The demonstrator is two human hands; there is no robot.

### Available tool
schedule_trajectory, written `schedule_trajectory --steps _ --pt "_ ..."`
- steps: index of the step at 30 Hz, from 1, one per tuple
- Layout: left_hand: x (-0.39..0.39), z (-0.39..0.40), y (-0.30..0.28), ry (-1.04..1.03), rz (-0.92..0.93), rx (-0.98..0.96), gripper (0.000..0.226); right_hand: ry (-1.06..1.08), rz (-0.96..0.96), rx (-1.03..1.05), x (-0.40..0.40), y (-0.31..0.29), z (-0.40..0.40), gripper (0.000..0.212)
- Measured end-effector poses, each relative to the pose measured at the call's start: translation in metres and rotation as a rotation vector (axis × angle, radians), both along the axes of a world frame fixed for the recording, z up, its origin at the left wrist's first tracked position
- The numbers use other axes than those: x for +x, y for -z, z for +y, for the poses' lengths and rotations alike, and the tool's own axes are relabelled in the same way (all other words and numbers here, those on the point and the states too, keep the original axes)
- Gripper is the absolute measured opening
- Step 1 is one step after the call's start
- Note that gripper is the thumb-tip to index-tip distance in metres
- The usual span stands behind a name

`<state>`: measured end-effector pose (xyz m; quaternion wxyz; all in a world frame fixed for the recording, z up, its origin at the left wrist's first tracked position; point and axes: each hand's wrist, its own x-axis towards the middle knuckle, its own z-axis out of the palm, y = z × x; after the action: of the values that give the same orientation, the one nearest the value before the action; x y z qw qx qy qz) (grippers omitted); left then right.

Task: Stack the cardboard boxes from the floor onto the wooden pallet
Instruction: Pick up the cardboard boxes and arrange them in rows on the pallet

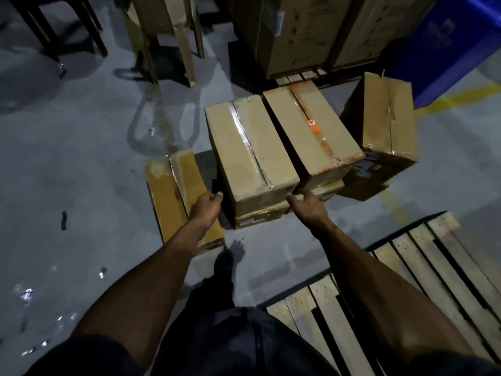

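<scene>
Head view: two bare arms reach down to cardboard boxes on a grey concrete floor.

Left hand [206, 206], fingers loosely curled, holding nothing, hovers over a flat brown carton [176, 196] beside the clear-taped tall brown box [249, 156]; right hand [309, 204], fingers extended, touches that box's near corner; an orange-taped box [311, 131] stands just beside it; the slatted wooden pallet [423, 270] lies bare at right.

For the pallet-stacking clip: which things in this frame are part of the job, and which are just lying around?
Part of the job:
- clear-taped box, both hands reaching for it
- orange-taped box
- low box on the floor
- torn box
- wooden pallet
- left hand, right hand

Lying about:
- chairs
- blue bin
- large cartons behind
</scene>
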<state>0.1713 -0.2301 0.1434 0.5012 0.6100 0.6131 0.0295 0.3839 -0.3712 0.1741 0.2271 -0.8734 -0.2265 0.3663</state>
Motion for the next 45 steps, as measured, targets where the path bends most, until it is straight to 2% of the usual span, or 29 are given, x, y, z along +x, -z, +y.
schedule_trajectory --steps 3,7,12,16,20,24,28,29,32,37,41,45 --pt "0.029 0.049 0.005 -0.056 -0.029 -0.053 0.038 0.084 0.047 0.022 0.028 0.011 0.046 0.09" --pt "0.064 0.1 -0.002 -0.257 -0.077 -0.183 0.039 0.205 0.137 0.101 0.052 0.008 0.097 0.074" --pt "0.096 0.142 0.013 -0.412 -0.202 -0.358 0.046 0.205 0.145 0.076 0.094 0.028 0.147 0.073" --pt "0.126 0.168 0.035 -0.548 -0.176 -0.384 0.058 0.148 0.191 0.046 0.13 0.054 0.186 0.077" --pt "0.159 0.185 0.058 -0.637 -0.19 -0.458 0.035 0.076 0.233 0.021 0.165 0.091 0.223 0.079" --pt "0.188 0.198 0.082 -0.658 -0.204 -0.412 0.046 0.038 0.291 0.001 0.199 0.129 0.251 0.08" --pt "0.202 0.212 0.118 -0.717 -0.113 -0.366 0.05 -0.014 0.302 -0.03 0.22 0.162 0.274 0.094" --pt "0.203 0.215 0.129 -0.713 -0.093 -0.346 0.05 -0.024 0.299 -0.038 0.225 0.171 0.279 0.093" --pt "0.204 0.221 0.159 -0.691 -0.016 -0.287 0.05 -0.054 0.292 -0.061 0.235 0.198 0.289 0.075" --pt "0.205 0.226 0.207 -0.686 0.063 -0.312 0.059 -0.059 0.292 -0.112 0.236 0.242 0.293 0.084" --pt "0.21 0.225 0.232 -0.798 0.042 -0.332 0.06 -0.019 0.249 -0.108 0.233 0.266 0.297 0.086" --pt "0.205 0.226 0.244 -0.791 0.023 -0.324 0.068 -0.002 0.221 -0.099 0.234 0.282 0.297 0.088"
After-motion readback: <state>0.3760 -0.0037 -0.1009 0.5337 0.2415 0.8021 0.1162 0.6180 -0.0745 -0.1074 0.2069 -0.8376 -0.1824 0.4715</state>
